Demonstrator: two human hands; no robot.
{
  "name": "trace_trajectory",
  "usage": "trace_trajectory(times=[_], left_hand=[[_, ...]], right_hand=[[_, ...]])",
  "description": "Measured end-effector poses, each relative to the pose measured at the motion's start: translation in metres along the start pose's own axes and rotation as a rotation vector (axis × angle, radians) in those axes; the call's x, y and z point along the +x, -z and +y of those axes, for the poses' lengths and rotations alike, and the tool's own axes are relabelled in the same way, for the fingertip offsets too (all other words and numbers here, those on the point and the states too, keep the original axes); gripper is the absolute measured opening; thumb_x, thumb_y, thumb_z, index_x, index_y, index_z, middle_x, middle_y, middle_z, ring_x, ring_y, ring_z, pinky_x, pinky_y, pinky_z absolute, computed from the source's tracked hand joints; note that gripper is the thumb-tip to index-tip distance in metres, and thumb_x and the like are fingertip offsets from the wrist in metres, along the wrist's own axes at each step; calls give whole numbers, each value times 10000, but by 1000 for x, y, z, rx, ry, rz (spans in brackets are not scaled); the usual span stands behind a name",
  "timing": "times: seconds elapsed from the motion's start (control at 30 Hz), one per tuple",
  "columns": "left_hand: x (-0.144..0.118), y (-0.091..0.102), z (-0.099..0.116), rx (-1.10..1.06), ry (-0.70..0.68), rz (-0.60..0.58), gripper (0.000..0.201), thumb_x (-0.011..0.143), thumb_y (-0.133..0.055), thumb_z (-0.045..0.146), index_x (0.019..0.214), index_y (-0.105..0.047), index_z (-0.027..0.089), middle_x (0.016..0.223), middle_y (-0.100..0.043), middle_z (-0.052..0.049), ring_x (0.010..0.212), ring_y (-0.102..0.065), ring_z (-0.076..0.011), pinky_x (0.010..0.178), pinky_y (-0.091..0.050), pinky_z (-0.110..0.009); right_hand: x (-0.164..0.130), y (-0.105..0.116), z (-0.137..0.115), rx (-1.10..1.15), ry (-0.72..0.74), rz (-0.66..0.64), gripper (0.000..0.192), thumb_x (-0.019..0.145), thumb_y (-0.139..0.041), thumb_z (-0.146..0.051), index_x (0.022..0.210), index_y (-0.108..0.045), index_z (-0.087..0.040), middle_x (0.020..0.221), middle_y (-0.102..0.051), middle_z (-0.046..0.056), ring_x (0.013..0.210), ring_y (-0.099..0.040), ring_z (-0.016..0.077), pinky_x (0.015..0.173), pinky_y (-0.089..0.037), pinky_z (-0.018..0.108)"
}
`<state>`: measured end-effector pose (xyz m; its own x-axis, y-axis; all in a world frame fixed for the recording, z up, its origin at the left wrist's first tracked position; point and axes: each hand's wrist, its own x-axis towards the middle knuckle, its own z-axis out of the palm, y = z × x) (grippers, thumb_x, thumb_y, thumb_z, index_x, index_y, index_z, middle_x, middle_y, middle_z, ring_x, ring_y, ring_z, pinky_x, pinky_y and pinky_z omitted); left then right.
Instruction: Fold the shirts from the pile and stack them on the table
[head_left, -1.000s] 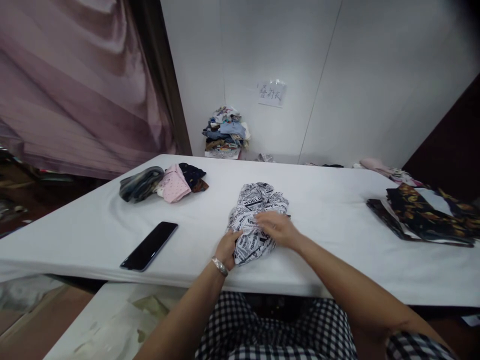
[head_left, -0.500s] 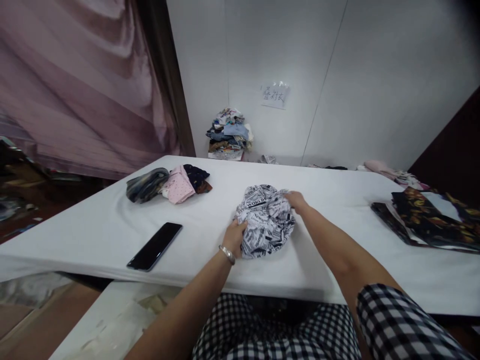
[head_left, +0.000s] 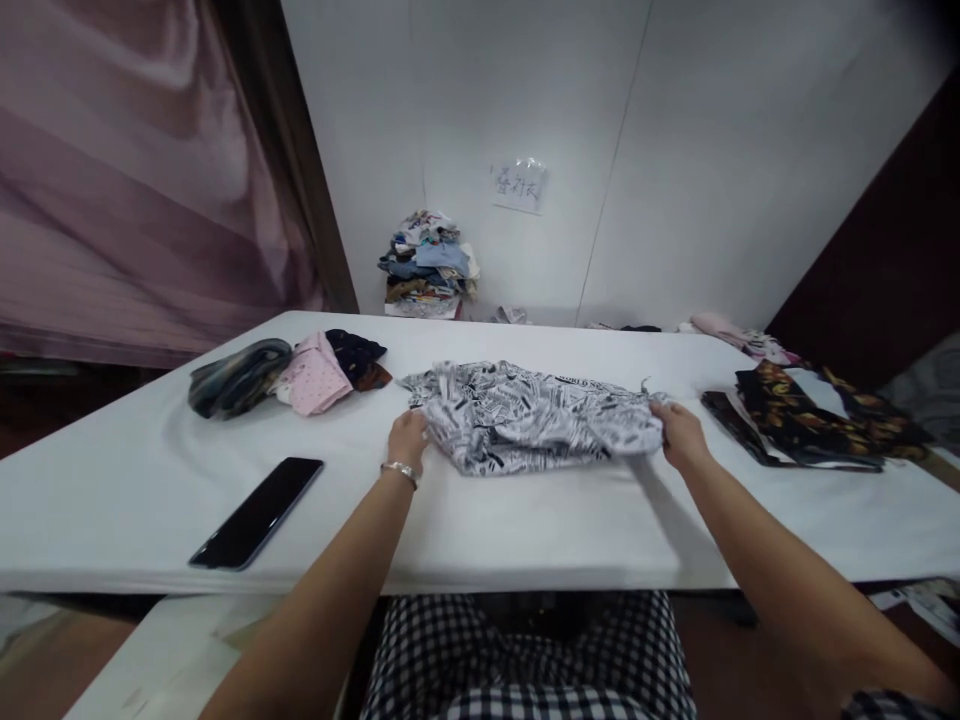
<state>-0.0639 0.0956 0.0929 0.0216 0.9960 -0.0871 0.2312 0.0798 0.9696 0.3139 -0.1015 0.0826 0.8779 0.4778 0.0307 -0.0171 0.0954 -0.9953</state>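
Note:
A white garment with black newspaper-style print (head_left: 532,415) is stretched sideways above the white table, loosely creased. My left hand (head_left: 409,440), with a silver bracelet at the wrist, is closed on its left end. At the right end, my right hand (head_left: 681,432) pinches the cloth between thumb and fingers. The garment's exact cut cannot be made out among the folds. Its near edge hangs a little, with a shadow beneath on the right.
On the white-covered table (head_left: 375,530) a black phone (head_left: 259,512) lies left. Behind it sit bunched clothes, including a pink piece (head_left: 315,375). Folded dark floral clothes (head_left: 802,415) lie right. A clothes stack (head_left: 427,262) stands by the wall, below a handwritten sign (head_left: 519,186).
My hands have moved apart, left hand leftward and right hand rightward. The bunched printed garment is now spread wide between them. The camera view has shifted slightly to the right.

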Motion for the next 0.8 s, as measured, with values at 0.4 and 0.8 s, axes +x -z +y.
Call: trace_trajectory(times=[0.4,0.8], left_hand=[[-4,-44,-11,893,-675,-443,440,814,-578,398,1231,-572,260,1440,-464,-87,1365,-337,-264,1142,-166,-452],[21,68,-9,1343,-222,-240,229,718,-502,175,856,-684,168,1035,-695,-222,963,-650,-364,753,-485,-447]], right_hand=[[-28,26,23,-242,-250,-171,686,663,-727,-295,1309,-506,-233,1108,-686,82,868,-677,205,681,-550,283],[-53,59,17,-387,-191,-367,748,704,-710,-339,1390,-454,-188,594,-637,-20,454,-555,130,423,-437,225]])
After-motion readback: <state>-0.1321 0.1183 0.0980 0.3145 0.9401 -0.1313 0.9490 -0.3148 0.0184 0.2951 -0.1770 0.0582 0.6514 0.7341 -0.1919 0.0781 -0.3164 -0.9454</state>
